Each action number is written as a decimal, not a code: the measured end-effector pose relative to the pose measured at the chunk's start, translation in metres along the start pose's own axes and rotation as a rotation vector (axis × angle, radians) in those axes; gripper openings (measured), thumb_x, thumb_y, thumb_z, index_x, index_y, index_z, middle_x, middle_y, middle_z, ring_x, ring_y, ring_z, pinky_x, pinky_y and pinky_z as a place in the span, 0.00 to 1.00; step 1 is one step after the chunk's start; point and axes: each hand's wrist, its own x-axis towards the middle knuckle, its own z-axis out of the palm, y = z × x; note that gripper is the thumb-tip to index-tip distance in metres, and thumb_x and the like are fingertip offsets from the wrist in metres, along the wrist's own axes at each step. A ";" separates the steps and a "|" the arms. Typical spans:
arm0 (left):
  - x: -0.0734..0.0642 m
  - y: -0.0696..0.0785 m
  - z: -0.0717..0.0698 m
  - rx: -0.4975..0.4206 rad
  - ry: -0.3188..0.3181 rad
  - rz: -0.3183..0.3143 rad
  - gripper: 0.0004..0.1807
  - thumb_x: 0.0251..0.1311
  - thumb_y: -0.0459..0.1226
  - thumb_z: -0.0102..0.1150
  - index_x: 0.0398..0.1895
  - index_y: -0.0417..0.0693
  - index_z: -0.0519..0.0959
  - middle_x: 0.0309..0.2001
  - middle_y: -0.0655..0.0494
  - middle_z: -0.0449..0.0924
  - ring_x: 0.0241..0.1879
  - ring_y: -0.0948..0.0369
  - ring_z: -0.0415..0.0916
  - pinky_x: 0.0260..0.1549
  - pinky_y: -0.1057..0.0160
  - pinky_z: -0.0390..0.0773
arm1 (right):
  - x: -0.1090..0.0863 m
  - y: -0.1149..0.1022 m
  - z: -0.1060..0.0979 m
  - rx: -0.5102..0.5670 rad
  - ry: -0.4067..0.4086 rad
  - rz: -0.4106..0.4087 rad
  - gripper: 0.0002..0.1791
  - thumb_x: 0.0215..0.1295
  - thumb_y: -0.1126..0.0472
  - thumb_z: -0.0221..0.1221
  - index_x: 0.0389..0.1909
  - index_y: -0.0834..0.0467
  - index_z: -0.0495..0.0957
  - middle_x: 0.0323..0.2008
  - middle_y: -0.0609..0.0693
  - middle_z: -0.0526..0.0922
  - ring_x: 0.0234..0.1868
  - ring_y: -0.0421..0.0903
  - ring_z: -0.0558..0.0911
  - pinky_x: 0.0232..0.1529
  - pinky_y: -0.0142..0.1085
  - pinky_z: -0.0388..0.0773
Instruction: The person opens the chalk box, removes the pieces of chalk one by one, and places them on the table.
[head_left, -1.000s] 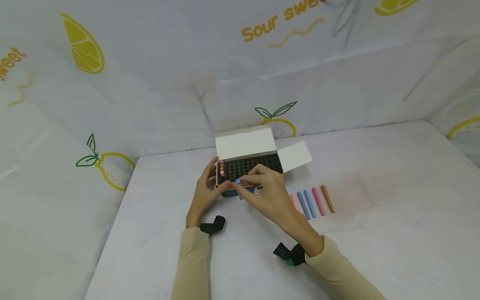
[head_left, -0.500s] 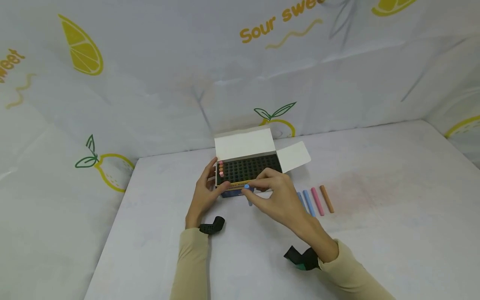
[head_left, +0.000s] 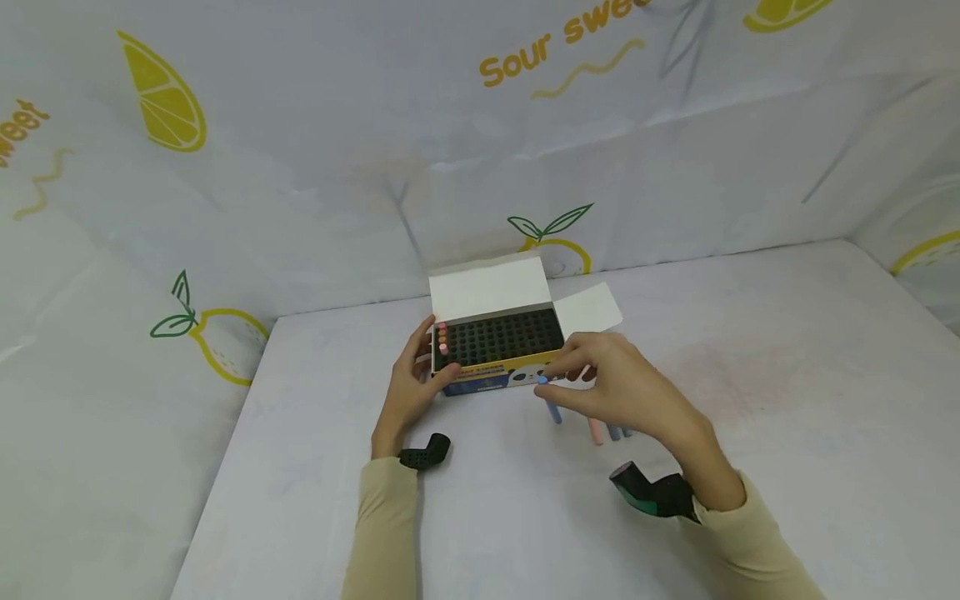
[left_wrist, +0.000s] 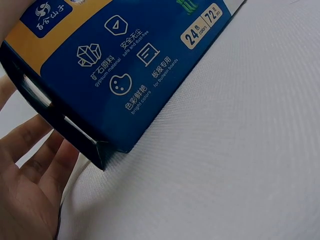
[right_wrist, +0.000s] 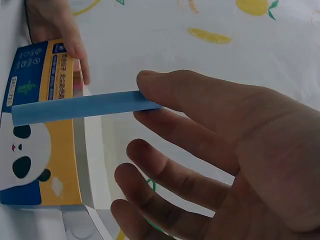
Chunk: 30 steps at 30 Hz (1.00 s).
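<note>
A chalk box (head_left: 480, 383) with a panda on its front stands with its lid raised. My left hand (head_left: 407, 393) grips its left end, thumb over the front top edge and fingers round the side. Inside is a dark insert of round holes, where several pink and orange chalks (head_left: 442, 338) fill part of the leftmost column. In front of the box's right part, my right hand (head_left: 633, 390) pinches one end of a blue chalk (right_wrist: 82, 107) between thumb and index finger. Its other fingers are loosely bent. The chalk's free end points down, apart from the box.
Loose chalks lie on the white table right of the box, partly hidden by my right hand; a pink chalk (head_left: 596, 432) and blue ends show. The box's side flap (head_left: 588, 307) sticks out to the right. A lemon-printed cloth (head_left: 337, 208) hangs behind.
My right hand has moved right along the box front with the blue chalk, uncovering the panda print and covering more loose chalks. My left hand stays on the box.
</note>
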 end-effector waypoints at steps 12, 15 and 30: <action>0.001 0.001 0.000 -0.019 -0.007 -0.031 0.47 0.60 0.39 0.69 0.81 0.66 0.57 0.72 0.40 0.65 0.67 0.44 0.67 0.70 0.39 0.68 | -0.014 0.021 -0.036 -0.010 -0.036 0.065 0.03 0.60 0.56 0.72 0.35 0.49 0.91 0.34 0.41 0.86 0.34 0.36 0.82 0.41 0.35 0.83; 0.001 0.003 0.001 -0.016 -0.013 -0.049 0.48 0.61 0.37 0.67 0.82 0.62 0.55 0.74 0.38 0.62 0.69 0.42 0.65 0.71 0.39 0.66 | -0.015 0.025 -0.040 -0.039 -0.024 0.075 0.04 0.60 0.56 0.73 0.35 0.49 0.92 0.34 0.41 0.87 0.34 0.35 0.82 0.42 0.36 0.83; -0.009 0.041 -0.001 -0.017 -0.027 -0.073 0.47 0.61 0.36 0.67 0.82 0.55 0.56 0.73 0.34 0.63 0.68 0.40 0.65 0.72 0.39 0.66 | -0.027 0.040 -0.059 -0.054 -0.005 0.165 0.06 0.61 0.57 0.72 0.38 0.51 0.92 0.33 0.41 0.87 0.36 0.33 0.82 0.46 0.33 0.83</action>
